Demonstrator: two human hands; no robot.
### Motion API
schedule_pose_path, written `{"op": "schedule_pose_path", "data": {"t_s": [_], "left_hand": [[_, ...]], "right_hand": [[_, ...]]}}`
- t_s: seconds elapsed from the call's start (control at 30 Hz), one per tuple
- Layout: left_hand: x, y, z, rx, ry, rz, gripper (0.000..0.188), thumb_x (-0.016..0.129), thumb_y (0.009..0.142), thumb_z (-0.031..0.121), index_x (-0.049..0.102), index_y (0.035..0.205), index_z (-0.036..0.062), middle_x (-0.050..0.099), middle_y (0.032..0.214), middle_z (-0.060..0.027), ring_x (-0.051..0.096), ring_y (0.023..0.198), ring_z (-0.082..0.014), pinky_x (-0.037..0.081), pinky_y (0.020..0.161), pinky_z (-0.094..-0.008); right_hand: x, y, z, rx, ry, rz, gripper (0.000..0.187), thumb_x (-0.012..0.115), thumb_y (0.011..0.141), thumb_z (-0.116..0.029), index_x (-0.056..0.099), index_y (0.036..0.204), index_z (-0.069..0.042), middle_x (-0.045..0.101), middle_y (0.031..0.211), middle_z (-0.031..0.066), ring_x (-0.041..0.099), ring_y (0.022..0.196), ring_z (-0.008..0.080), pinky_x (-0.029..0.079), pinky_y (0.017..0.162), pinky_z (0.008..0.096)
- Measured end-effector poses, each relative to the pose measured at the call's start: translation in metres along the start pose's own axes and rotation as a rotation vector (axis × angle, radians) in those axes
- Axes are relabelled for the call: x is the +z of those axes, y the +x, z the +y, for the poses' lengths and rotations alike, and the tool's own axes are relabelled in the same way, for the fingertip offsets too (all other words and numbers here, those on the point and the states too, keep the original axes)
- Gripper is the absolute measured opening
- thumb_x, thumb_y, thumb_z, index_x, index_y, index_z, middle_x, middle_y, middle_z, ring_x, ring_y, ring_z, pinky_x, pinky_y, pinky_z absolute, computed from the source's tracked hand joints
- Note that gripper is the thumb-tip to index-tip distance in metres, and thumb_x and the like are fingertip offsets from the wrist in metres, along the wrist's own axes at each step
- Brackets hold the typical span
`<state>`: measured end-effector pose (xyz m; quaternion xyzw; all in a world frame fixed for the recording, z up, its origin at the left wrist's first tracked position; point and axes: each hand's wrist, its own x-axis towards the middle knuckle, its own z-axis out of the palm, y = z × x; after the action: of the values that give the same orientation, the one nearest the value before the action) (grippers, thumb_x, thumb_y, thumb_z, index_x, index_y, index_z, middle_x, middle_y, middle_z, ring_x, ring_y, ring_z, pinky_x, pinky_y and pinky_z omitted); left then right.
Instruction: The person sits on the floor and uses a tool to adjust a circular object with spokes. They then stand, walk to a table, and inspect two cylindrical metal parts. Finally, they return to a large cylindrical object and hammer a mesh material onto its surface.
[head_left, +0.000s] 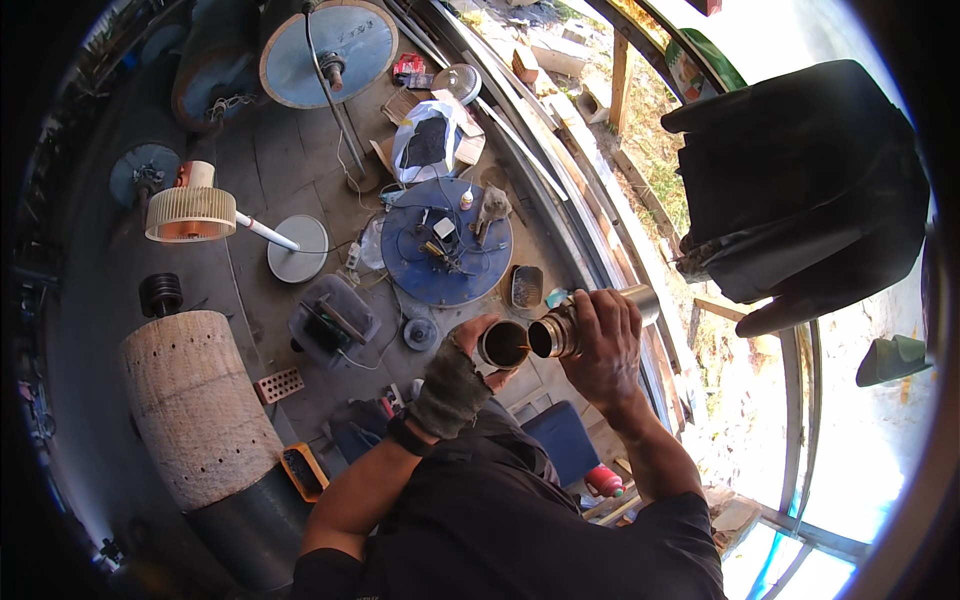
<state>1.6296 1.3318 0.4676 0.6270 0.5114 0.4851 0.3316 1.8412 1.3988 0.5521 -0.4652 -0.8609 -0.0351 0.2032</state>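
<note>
My left hand [452, 385], in a grey fingerless glove with a dark band at the wrist, is wrapped round a cup [503, 344] whose open mouth shows. My right hand [605, 345] grips a metal thermos flask [641, 301] from above and tilts it, its mouth beside the cup's rim. A thin brown stream runs from the flask into the cup. How full either vessel is, I cannot tell. Beyond my hands, a round blue table [425, 275] carries cables, a white block, a small bottle and a grey cat-like shape [493, 208].
Left stands a large perforated tan cylinder [195, 400], with a brick [279, 386] and a yellow-rimmed container [304, 471] nearby. A grey bin [335, 318] and a fan-shaped heater [190, 213] are farther off. Dark clothing [800, 180] hangs at right by long metal rails.
</note>
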Motion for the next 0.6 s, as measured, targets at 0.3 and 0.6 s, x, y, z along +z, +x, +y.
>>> {"op": "schedule_pose_path", "data": {"t_s": [0.3, 0.6], "left_hand": [[-0.0016, -0.0018, -0.0064, -0.035, -0.027, -0.016, 0.073, 0.087, 0.078, 0.020, 0.049, 0.138, 0.0036, 0.060, 0.129, -0.0170, 0.060, 0.118, -0.0336, 0.047, 0.104, -0.0411], [-0.0025, -0.0011, -0.0073, -0.052, -0.018, 0.000, 0.076, 0.086, 0.073, 0.014, 0.051, 0.139, 0.0052, 0.062, 0.130, -0.0166, 0.061, 0.119, -0.0342, 0.047, 0.104, -0.0406]], "right_hand": [[-0.0035, 0.0075, -0.0030, -0.015, -0.019, 0.013, 0.055, 0.077, 0.076, -0.013, 0.057, 0.126, -0.001, 0.059, 0.114, 0.0194, 0.059, 0.113, 0.0373, 0.041, 0.103, 0.0500], [-0.0022, 0.0069, -0.0054, -0.006, -0.034, -0.036, 0.055, 0.077, 0.076, -0.013, 0.057, 0.126, -0.001, 0.059, 0.116, 0.0202, 0.059, 0.114, 0.0375, 0.040, 0.103, 0.0496]]}}
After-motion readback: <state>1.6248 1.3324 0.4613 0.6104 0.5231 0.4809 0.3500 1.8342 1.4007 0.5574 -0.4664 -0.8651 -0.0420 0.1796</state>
